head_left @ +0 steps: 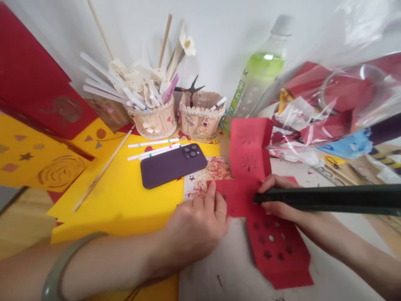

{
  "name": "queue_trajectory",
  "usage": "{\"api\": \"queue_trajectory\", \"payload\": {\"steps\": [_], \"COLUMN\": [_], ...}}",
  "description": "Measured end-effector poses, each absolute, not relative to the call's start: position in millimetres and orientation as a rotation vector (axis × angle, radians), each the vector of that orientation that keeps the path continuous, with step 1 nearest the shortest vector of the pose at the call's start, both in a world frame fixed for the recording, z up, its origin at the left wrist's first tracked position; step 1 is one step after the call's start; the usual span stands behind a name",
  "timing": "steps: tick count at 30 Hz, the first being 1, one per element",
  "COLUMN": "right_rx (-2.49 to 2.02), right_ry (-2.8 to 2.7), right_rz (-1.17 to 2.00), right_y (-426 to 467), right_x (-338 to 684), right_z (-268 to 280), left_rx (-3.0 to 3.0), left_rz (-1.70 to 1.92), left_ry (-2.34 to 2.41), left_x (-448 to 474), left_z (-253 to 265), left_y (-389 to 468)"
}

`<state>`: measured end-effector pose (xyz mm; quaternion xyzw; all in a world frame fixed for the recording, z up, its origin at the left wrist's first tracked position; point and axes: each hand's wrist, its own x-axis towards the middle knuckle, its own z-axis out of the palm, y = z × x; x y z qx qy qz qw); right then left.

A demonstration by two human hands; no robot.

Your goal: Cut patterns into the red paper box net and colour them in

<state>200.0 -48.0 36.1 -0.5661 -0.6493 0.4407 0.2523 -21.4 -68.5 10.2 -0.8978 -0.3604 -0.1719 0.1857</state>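
A red card cut-out (280,251) lies unfolded in a cross-like shape, with star, round and flower-shaped holes in its panels; its far panel stands partly folded up. My left hand (200,221) has its fingers bent together on the card's left panel and keeps hold of it there. Thumb and fingers of my right hand (277,196) are closed around the end of a long, dark, bar-shaped tool (332,198). That end rests at the card's middle; the other end runs out of view at the right. Whatever lies under the tool's tip is hidden.
Yellow sheets (125,200) cover the left side, bearing a purple phone (171,165), white sticks (153,142) and a wooden stick (103,169). Behind stand decorated baskets (153,121), one with pliers (191,88), and a green-labelled bottle (258,71). A clear bag (338,92) of scraps sits right.
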Motion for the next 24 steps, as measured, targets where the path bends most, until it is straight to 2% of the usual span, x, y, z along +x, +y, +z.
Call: {"api": "queue_trajectory", "payload": {"steps": [6, 8, 13, 20, 24], "right_rx": [-1.484, -1.446, -1.372, -1.011, -1.012], "right_ry": [-1.533, -1.594, -1.918, -2.174, -2.172], "right_rz": [1.483, 1.439, 1.007, 1.141, 1.101], "right_y": [-99.1, -99.6, -55.2, -0.2, 1.0], "right_x": [185.1, 183.9, 183.5, 174.2, 174.3], "right_z": [39.6, 46.8, 64.3, 43.0, 27.8], "left_rx": [-2.510, -2.510, -2.548, -2.623, -2.574], "left_rz": [-0.351, -0.338, -0.254, -0.156, -0.194], "left_ry": [-1.021, -1.011, -0.872, -0.774, -0.837], "left_x": [-25.8, -26.0, -28.5, -32.1, -28.9], "left_z": [12.1, 11.2, 7.8, 9.8, 12.8], "left_y": [-65.8, -67.1, -63.2, -54.8, -60.0]}}
